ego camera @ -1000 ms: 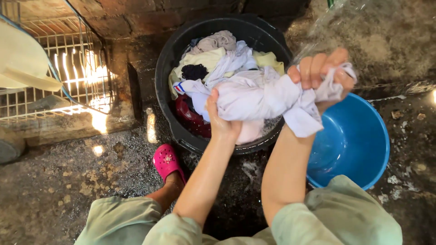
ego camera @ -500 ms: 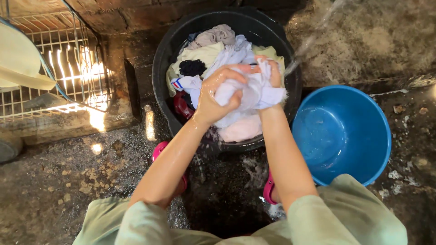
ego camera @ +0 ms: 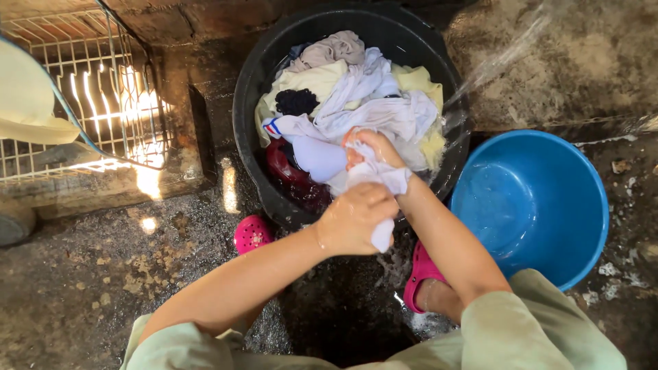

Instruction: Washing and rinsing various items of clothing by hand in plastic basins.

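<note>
Cloth: white wet garment (ego camera: 375, 179) bunched between both hands, just above the near rim of the black tub (ego camera: 250, 147).
Left hand: left hand (ego camera: 356, 220) is closed in a fist around the lower twist of the garment, a short tail hanging out below it.
Right hand: right hand (ego camera: 370, 147) is clamped on the upper end, just beyond the left hand and touching the same bundle.
Behind the hands: laundry pile (ego camera: 356, 103) of pale, yellow and dark pieces fills the tub.
Right of the hands: blue basin (ego camera: 541, 205) stands near, holding no clothes, a little water on its floor.
Below the hands: 2 pink clogs (ego camera: 252, 234) on wet stone ground (ego camera: 103, 288).
Wringing well, as I judge it: keep the 2 fists close together, turn them opposite ways, and hold the twist over the tub so runoff lands inside.
Risk: the loose tail may stay soaked; fold it into the grip.
</note>
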